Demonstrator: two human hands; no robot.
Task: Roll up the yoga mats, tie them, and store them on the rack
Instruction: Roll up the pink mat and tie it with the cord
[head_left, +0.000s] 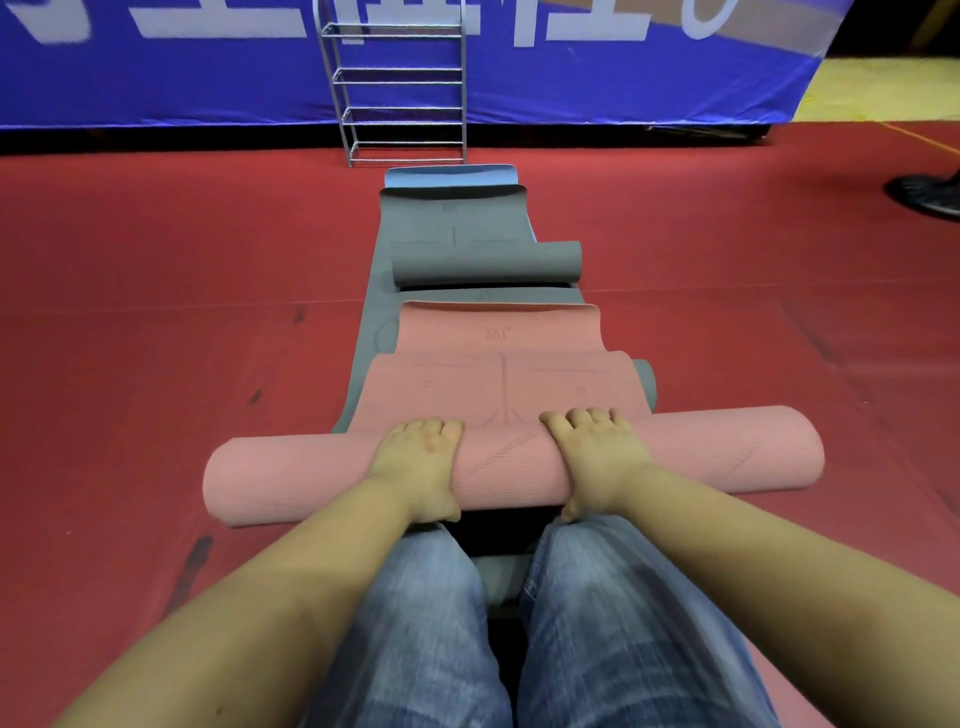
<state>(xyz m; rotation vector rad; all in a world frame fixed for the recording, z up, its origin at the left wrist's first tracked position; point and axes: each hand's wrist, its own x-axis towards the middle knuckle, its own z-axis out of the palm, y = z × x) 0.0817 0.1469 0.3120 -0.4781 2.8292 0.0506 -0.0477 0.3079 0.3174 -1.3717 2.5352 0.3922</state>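
Two hands lie on the pink mat (511, 457), which is mostly rolled into a thick cylinder crosswise just in front of our knees (519, 597). Our left hand (421, 467) drapes over the roll left of its middle, fingers curled down its far side and thumb tucked at the near side. Our right hand (597, 460) grips the same way right of the middle. Beyond the roll, the unrolled remainder of the pink mat stretches away from us, its far end curling up slightly (a small printed logo sits near that end). It lies on top of a grey mat (374, 332), whose edge shows along the left side. Farther on, a second grey mat (485, 262) lies partly rolled, its loose tube facing us, and a blue mat (449, 175) peeks out behind it. At the far end stands the wire rack (402, 88), touching a blue banner (156, 78). Everything rests on red floor (130, 286). A dark shoe (924, 195) shows at the right edge.
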